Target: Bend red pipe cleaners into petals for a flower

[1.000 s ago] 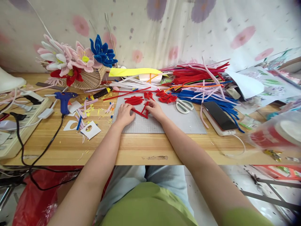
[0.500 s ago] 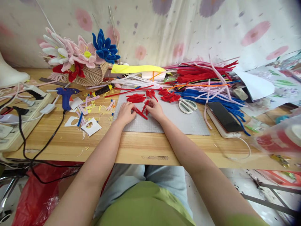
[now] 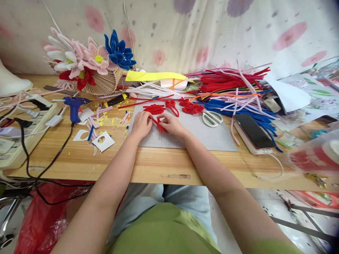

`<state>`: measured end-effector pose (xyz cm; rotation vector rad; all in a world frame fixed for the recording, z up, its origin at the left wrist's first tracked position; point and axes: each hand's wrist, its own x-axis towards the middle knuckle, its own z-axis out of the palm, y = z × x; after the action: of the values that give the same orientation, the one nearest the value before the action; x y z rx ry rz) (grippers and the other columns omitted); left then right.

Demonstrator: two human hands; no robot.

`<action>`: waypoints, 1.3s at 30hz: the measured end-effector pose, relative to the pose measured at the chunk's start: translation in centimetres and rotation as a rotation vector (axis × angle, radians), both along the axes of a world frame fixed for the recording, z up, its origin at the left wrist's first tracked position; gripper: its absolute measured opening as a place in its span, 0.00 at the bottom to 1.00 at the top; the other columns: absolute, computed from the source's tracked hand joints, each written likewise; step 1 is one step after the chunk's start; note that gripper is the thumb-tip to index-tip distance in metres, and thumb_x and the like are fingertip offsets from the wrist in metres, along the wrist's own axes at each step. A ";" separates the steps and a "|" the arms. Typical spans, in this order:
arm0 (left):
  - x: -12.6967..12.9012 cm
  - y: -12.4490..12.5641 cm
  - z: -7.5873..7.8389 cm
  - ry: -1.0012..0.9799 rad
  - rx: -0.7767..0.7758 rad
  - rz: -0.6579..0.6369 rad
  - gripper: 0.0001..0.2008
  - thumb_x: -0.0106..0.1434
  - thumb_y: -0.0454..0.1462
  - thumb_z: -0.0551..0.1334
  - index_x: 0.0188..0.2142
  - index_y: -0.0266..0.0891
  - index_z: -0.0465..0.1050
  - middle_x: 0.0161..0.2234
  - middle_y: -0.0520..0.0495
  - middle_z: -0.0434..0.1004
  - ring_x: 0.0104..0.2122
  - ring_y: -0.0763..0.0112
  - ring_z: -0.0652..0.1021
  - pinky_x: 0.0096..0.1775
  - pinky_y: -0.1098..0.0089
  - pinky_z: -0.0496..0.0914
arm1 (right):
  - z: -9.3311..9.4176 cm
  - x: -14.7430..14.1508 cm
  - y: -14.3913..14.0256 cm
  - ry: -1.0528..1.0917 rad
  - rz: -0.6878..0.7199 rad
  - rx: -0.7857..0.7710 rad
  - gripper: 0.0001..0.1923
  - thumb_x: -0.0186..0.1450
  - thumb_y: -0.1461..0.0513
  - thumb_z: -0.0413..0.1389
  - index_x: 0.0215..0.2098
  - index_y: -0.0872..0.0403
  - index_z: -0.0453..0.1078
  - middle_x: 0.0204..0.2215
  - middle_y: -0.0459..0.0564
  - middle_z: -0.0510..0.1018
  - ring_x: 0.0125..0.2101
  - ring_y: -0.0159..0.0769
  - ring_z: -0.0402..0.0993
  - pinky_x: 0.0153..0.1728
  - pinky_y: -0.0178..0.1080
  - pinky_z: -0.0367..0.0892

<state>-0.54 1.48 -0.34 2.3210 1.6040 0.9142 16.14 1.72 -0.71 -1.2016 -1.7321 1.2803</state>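
Note:
My left hand (image 3: 141,124) and my right hand (image 3: 171,124) meet over a grey cutting mat (image 3: 206,135) on a wooden table (image 3: 79,160). Both pinch one bent red pipe cleaner (image 3: 159,125), folded between the fingertips. Just beyond the hands lie finished red bent pieces: a flat bundle (image 3: 153,109), a loop (image 3: 172,105) and a cluster (image 3: 191,107). White-handled scissors (image 3: 210,119) rest on the mat to the right of my right hand.
A heap of red, blue, pink and orange pipe cleaners (image 3: 230,88) fills the back right. A phone (image 3: 251,131) lies right of the mat. A blue glue gun (image 3: 73,107), a power strip (image 3: 18,135), paper scraps (image 3: 103,141) and pipe-cleaner flowers (image 3: 87,61) are on the left.
The hands have drawn closer together, folding the red pipe cleaner tighter. A red loop piece now lies free on the mat behind my right hand. The view shifted slightly.

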 end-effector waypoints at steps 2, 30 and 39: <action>-0.2 0.0 0.1 0.003 0.009 0.022 0.06 0.56 0.30 0.56 0.32 0.42 0.66 0.37 0.45 0.72 0.42 0.61 0.70 0.48 0.60 0.63 | 0.5 0.4 -0.2 0.061 0.118 -0.075 0.17 0.55 0.66 0.52 0.43 0.56 0.68 0.21 0.43 0.76 0.15 0.23 0.62 0.18 0.28 0.58; 1.1 -1.5 0.7 0.027 -0.288 -0.039 0.13 0.61 0.44 0.56 0.43 0.43 0.71 0.35 0.46 0.78 0.33 0.63 0.76 0.33 0.67 0.66 | -0.1 1.8 0.2 0.333 -0.207 -0.064 0.20 0.50 0.48 0.60 0.22 0.54 0.63 0.19 0.42 0.69 0.17 0.23 0.56 0.18 0.30 0.51; 1.3 -1.4 0.8 0.142 -0.317 -0.145 0.14 0.65 0.41 0.49 0.41 0.45 0.74 0.37 0.45 0.79 0.37 0.62 0.77 0.36 0.67 0.67 | -0.6 2.0 1.0 0.455 -0.450 -0.113 0.14 0.48 0.55 0.59 0.19 0.53 0.59 0.12 0.39 0.59 0.14 0.24 0.47 0.17 0.32 0.42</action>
<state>0.72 0.10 0.45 2.2795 1.4806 0.4363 18.11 2.68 -1.26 -1.1646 -1.0083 1.2588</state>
